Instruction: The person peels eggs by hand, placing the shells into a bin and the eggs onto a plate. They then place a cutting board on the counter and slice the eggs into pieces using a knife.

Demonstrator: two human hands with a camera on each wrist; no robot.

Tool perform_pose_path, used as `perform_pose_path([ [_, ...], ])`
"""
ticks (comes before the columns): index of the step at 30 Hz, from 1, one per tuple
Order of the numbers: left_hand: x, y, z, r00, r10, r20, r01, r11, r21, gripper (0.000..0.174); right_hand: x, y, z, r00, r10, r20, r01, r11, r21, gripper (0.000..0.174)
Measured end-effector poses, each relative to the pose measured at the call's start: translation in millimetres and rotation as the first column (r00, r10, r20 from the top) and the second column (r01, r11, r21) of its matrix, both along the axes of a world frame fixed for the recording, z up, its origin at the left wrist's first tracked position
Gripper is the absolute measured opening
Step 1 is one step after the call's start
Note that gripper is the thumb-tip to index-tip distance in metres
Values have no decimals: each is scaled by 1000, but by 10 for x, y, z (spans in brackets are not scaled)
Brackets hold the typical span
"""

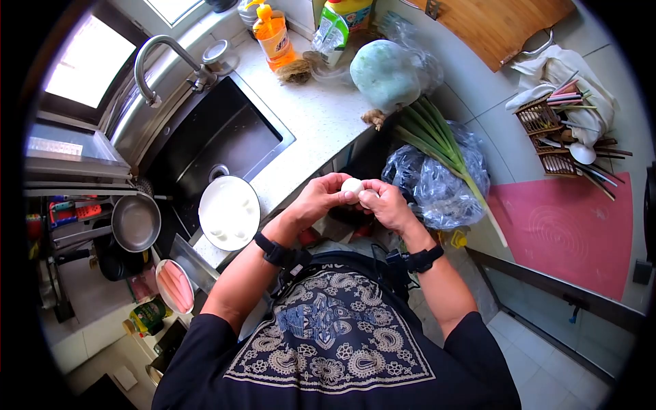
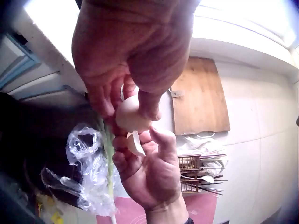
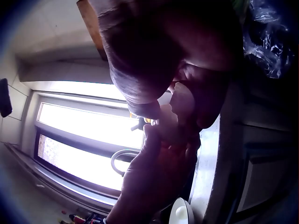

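A white egg [image 1: 352, 186] is held in front of the body, between both hands. The left hand [image 1: 318, 198] grips it with thumb and curled fingers; in the left wrist view the egg [image 2: 132, 114] looks smooth. Touching the egg's other end, the right hand [image 1: 389, 205] has a loose piece of shell [image 2: 136, 144] between its thumb and fingers. From the right wrist the shell piece [image 3: 183, 100] shows a jagged edge beside the egg [image 3: 167, 122]. A white bowl [image 1: 229, 236] by the sink holds several white, egg-like rounded things.
Behind the bowl lies a dark sink [image 1: 225, 130] with a curved faucet [image 1: 161, 42]. Green onions [image 1: 437, 137] and plastic bags [image 1: 451, 198] are right of the hands. A pink mat [image 1: 567, 232], chopstick baskets [image 1: 540, 119] and a cutting board [image 1: 492, 24] lie farther right.
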State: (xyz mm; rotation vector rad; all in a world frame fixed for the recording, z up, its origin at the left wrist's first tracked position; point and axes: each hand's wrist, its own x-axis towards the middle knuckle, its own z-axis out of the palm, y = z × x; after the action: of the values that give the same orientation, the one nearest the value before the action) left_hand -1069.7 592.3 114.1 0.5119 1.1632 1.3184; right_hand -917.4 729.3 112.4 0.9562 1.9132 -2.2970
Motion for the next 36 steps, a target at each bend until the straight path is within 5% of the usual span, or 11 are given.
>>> perform_pose_path([
  [4, 29, -14, -97, 993, 37, 113, -35, 999, -23, 48, 31, 1, -95, 998, -64, -3, 65, 998, 11, 31],
  [25, 83, -50, -115, 997, 30, 72, -31, 999, 14, 49, 64, -13, 2, 997, -36, -68, 37, 999, 18, 33],
  [28, 61, -55, -148, 1000, -21, 14, 21, 999, 42, 49, 61, -18, -97, 998, 5, -60, 8, 976, 218, 32],
  [36, 89, -80, -115, 993, -13, 117, 10, 1000, 29, 48, 83, -40, -50, 998, -17, -60, 30, 973, 227, 30],
])
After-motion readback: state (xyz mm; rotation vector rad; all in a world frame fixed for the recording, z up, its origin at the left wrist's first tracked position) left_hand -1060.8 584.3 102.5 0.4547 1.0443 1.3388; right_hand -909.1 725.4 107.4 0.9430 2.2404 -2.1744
